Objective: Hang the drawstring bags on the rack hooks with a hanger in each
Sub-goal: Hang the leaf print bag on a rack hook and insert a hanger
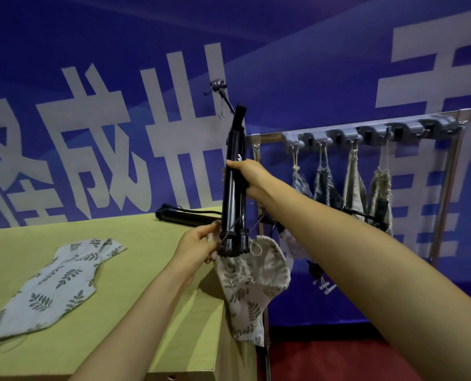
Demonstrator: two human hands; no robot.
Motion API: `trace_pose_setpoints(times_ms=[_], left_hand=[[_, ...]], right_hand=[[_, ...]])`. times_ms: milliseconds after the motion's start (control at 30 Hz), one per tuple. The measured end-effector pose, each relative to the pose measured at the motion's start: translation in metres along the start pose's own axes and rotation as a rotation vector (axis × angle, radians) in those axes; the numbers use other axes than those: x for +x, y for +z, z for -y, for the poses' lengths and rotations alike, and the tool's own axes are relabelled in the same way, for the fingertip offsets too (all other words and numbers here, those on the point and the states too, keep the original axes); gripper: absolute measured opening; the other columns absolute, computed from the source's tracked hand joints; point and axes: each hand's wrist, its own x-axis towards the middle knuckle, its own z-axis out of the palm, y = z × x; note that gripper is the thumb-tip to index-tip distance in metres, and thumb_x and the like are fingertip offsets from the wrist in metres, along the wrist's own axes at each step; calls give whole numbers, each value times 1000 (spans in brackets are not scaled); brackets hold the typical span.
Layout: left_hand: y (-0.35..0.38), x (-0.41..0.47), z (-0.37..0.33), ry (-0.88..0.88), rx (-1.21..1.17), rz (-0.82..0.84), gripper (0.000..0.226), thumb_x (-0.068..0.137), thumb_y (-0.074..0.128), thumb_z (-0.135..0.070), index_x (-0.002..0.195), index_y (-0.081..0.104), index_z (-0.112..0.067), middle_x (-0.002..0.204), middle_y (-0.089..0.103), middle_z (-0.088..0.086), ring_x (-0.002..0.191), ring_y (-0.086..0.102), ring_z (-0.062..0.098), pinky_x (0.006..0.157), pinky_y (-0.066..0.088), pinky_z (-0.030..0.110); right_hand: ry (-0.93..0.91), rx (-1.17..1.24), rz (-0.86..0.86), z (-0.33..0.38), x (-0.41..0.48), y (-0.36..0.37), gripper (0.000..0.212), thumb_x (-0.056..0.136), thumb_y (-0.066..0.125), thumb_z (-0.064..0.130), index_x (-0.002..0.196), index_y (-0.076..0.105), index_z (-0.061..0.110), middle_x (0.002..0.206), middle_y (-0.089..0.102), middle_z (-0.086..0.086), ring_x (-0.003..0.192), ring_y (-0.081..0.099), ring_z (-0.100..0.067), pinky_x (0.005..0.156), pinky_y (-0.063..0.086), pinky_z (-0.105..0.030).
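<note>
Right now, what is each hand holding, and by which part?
The right hand grips the black folded hanger around its middle. The left hand pinches the mouth of the leaf-print drawstring bag at the hanger's lower end.

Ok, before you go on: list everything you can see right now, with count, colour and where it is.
held hanger: one, black, folded, upright, lower end at the held bag's mouth
held bag: one, beige with grey leaf print, hanging off the table's right edge
flat bag: one, pale with grey leaf print, lying on the table's left
spare hanger: one, black, on the table's far edge
table: one, yellow-green
hung bags: at least four, pale and blue-grey, on the rack hooks
hook strip: one, grey, on the rack's top rail
banner: blue, white characters, behind
left hand: pinches the held bag's mouth
right hand: grips the held hanger mid-length
</note>
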Motion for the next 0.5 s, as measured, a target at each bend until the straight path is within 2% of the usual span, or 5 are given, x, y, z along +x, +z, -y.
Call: trace_pose_setpoints(times_ms=[100,200,300,433,500], left_hand=[[3,-4,-5,-2,13,-20,57,85,48,8,136,50,-16,114,67,9,60,56,10,48,42,19],[0,-4,-13,29,37,-59,59,85,41,10,138,48,-16,97,68,18,35,40,2,36,29,17],[-2,3,-19,62,54,-46,60,85,42,9,136,49,-21,72,63,6,40,36,10,41,25,22],[-1,8,-22,26,-31,-61,60,85,39,13,135,49,-19,80,64,6,42,45,10,35,31,16],[2,9,-24,19,-82,-77,56,87,39,11,134,51,-18,86,64,10,47,41,15,35,30,19]], right_hand=[[-111,-30,17,-1,-4,1,23,91,58,8,113,52,7,89,59,-11,80,59,-24,76,53,-38],[-202,-82,14,-12,-12,3,34,89,61,9,120,49,11,94,59,-7,86,58,-21,78,52,-35],[-273,-76,6,-29,-21,8,48,88,63,9,130,42,13,104,58,-6,93,58,-20,79,52,-32],[-360,-269,41,-44,-36,7,48,88,65,14,128,39,19,110,57,-2,102,58,-22,84,53,-36],[-422,-379,69,-46,-45,5,52,87,65,14,131,37,20,120,55,-4,108,56,-20,86,50,-31]])
